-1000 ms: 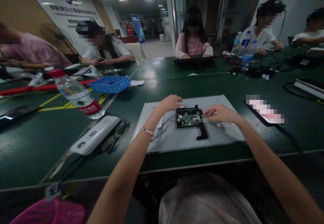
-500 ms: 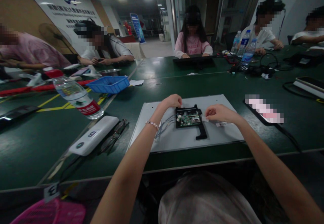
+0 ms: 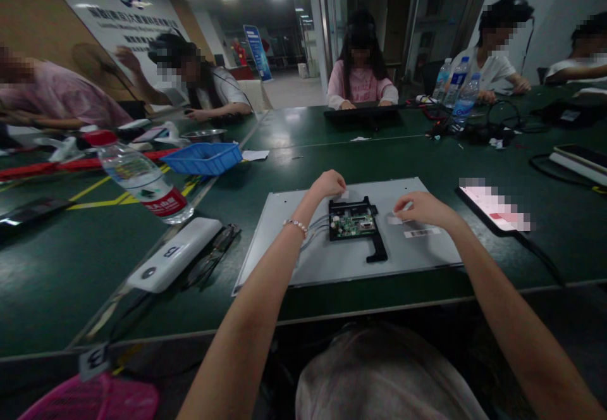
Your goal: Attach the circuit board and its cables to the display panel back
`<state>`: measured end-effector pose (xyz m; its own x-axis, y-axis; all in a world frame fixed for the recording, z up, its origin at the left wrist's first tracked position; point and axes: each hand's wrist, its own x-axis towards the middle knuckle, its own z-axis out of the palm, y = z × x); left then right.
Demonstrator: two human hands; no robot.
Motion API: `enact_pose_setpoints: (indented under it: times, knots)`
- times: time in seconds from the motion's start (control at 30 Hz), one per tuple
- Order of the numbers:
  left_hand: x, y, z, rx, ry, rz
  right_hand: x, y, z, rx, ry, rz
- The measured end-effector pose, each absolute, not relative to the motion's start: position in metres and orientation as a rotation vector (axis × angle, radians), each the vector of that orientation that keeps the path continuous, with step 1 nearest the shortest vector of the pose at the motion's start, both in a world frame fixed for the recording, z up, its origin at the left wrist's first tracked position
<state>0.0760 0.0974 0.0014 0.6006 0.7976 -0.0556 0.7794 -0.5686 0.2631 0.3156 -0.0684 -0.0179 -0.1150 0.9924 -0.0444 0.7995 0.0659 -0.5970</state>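
A flat grey panel lies on the green table in front of me. On its middle sits a black frame around a green circuit board, with thin grey wires running off to the left. My left hand is just behind the frame's far left corner, fingertips pinched on a small whitish strip. To the right of the board, my right hand pinches another small whitish strip low over the panel. Near it a barcode label is stuck to the panel.
Left of the panel are a white power bank, eyeglasses, a water bottle and a blue tray. A phone with a cable lies at right. A pink basket is below the table edge. Several people sit around.
Both hands have moved slightly apart from the board: the left a little up and right, the right a little to the right. The panel has shifted slightly. A person at left has raised a hand.
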Motion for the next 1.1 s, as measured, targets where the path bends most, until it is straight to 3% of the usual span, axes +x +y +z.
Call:
enact_pose_setpoints:
  times: [0.43, 0.67, 1.1]
  knots:
    - [0.035, 0.05, 0.03, 2.661, 1.147, 0.263, 0.308, -0.07, -0.019, -1.716, -2.028, 0.738]
    - [0.002, 0.011, 0.037, 2.636, 0.803, -0.113, 0.31, -0.068, -0.02, -1.702, -1.996, 0.833]
    - [-0.003, 0.006, 0.022, 2.564, 0.896, -0.121, 0.301, -0.071, -0.016, -1.676, -2.059, 0.809]
